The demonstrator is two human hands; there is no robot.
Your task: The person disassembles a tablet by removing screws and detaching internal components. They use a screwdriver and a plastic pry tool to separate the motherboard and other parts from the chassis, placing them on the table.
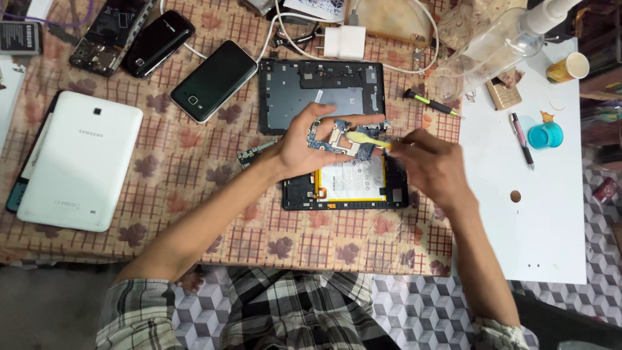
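My left hand (pixel 304 146) holds a small blue circuit board (pixel 337 137) up above an opened tablet (pixel 353 185), whose white battery shows. My right hand (pixel 431 165), blurred, grips a yellow-handled brush (pixel 366 139) with its head resting on the board. The tablet's dark back cover (pixel 321 94) lies just behind the hands on the patterned cloth.
A white tablet (pixel 78 162) lies at left. Several phones sit at the back left, among them a black phone (pixel 214 79). A white charger (pixel 345 42) with cables, a small screwdriver (pixel 431 104), a clear bottle (pixel 499 45), a pen (pixel 521 139), a blue cap (pixel 544 135) and a paper cup (pixel 569 67) lie at right.
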